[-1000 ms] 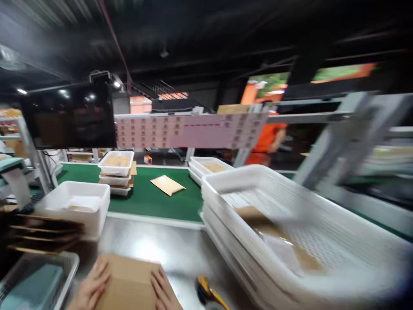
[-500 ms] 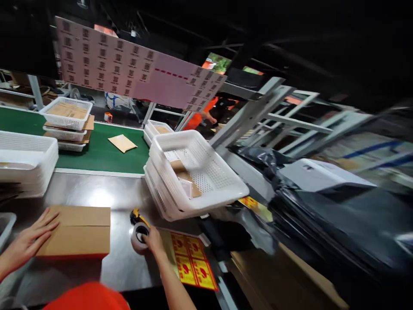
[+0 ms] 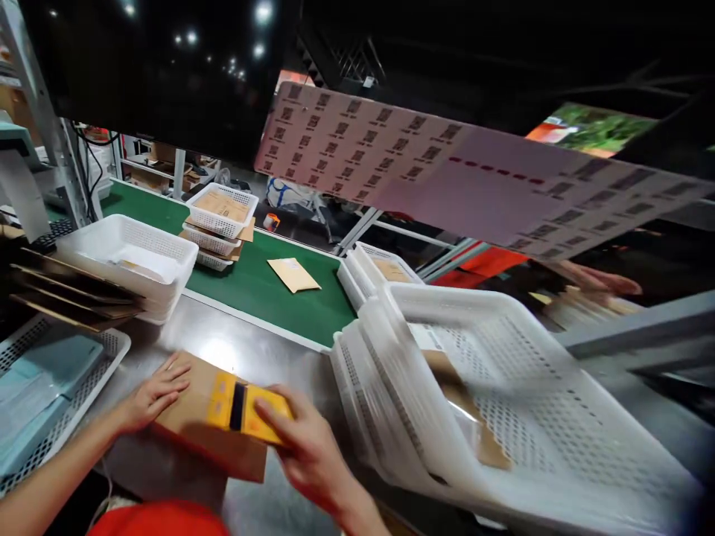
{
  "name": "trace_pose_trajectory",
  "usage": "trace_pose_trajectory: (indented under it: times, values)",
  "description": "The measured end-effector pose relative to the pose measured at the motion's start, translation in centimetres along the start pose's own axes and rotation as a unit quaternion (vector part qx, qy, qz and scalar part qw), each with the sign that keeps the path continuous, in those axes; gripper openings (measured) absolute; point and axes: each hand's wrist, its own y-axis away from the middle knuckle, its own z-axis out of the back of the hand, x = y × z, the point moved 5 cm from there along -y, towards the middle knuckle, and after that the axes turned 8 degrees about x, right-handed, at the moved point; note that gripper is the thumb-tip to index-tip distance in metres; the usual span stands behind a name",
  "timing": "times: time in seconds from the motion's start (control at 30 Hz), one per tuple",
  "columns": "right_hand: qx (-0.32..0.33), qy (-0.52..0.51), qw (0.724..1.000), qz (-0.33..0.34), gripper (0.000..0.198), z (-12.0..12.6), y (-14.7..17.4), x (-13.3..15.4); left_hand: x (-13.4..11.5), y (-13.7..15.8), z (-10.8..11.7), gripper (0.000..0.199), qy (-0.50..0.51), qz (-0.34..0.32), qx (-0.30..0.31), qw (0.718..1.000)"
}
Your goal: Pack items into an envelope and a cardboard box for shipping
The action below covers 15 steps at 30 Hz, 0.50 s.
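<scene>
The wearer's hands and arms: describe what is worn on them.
Both are bare: the left hand and right hand wear no gloves, rings or watch, and the forearms show no sleeves. An orange-red garment shows at the bottom edge.

A steel worktable (image 3: 262, 350) adjoined a green conveyor belt (image 3: 251, 279) carrying stacked white baskets (image 3: 220, 223) and a tan envelope (image 3: 293, 274), beneath a dark ceiling with small round lamps (image 3: 262, 11), a black monitor (image 3: 156, 74) and a hanging pink sheet of printed codes (image 3: 447, 175).
</scene>
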Motion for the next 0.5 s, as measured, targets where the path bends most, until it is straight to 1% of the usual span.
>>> trace_pose_trajectory:
  times: [0.03, 0.07, 0.1, 0.13, 0.17, 0.2, 0.23, 0.27, 0.3, 0.33, 0.37, 0.4, 0.43, 0.47, 0.5]
  values:
    - [0.018, 0.025, 0.999, 0.039, 0.058, -0.8, -1.3, 1.0, -0.2, 0.0, 0.1, 0.047, 0.012, 0.004, 0.005, 1.0]
    - [0.027, 0.043, 0.997, 0.061, 0.058, -1.6, -2.1, 1.5, -0.4, 0.0, 0.1, 0.047, 0.018, 0.009, 0.011, 1.0]
    - [0.029, 0.054, 0.996, 0.065, 0.058, -2.2, -2.6, 1.6, -0.7, 0.0, 0.0, 0.045, 0.018, 0.015, 0.012, 1.0]
    - [0.028, 0.056, 0.996, 0.061, 0.058, -2.5, -2.8, 1.5, -1.1, 0.0, -0.1, 0.043, 0.015, 0.022, -0.003, 1.0]
    - [0.025, 0.049, 0.997, 0.052, 0.058, -2.7, -2.8, 1.1, -1.6, 0.0, -0.1, 0.04, 0.014, 0.028, -0.039, 0.999]
    - [0.02, 0.039, 0.998, 0.042, 0.059, -2.7, -2.5, 0.7, -2.2, 0.0, -0.1, 0.039, 0.025, 0.039, -0.097, 0.994]
    - [0.015, 0.028, 0.999, 0.034, 0.059, -2.6, -2.2, 0.3, -2.8, 0.1, -0.2, 0.041, 0.059, 0.061, -0.168, 0.982]
    - [0.013, 0.021, 0.999, 0.029, 0.058, -2.5, -1.9, 0.0, -3.2, 0.2, -0.5, 0.046, 0.123, 0.097, -0.235, 0.959]
    - [0.014, 0.019, 0.999, 0.026, 0.058, -2.4, -1.6, -0.3, -3.4, 0.2, -1.3, 0.054, 0.216, 0.14, -0.28, 0.925]
    - [0.016, 0.02, 0.999, 0.026, 0.058, -2.4, -1.3, -0.4, -3.7, 0.0, -2.5, 0.061, 0.327, 0.186, -0.292, 0.879]
    - [0.021, 0.023, 0.999, 0.028, 0.059, -2.4, -1.1, -0.5, -4.3, -0.4, -4.0, 0.068, 0.437, 0.225, -0.272, 0.827]
    - [0.028, 0.027, 0.999, 0.031, 0.061, -2.5, -0.9, -0.5, -5.0, -0.9, -5.4, 0.073, 0.528, 0.25, -0.237, 0.776]
    - [0.035, 0.031, 0.998, 0.032, 0.063, -2.6, -0.8, -0.6, -5.9, -1.5, -6.4, 0.076, 0.589, 0.26, -0.201, 0.738]
    - [0.045, 0.036, 0.998, 0.034, 0.066, -2.7, -0.6, -0.7, -6.7, -1.9, -6.9, 0.078, 0.623, 0.26, -0.175, 0.717]
    - [0.058, 0.04, 0.997, 0.036, 0.069, -2.9, -0.6, -0.9, -7.3, -2.3, -7.1, 0.078, 0.636, 0.258, -0.16, 0.71]
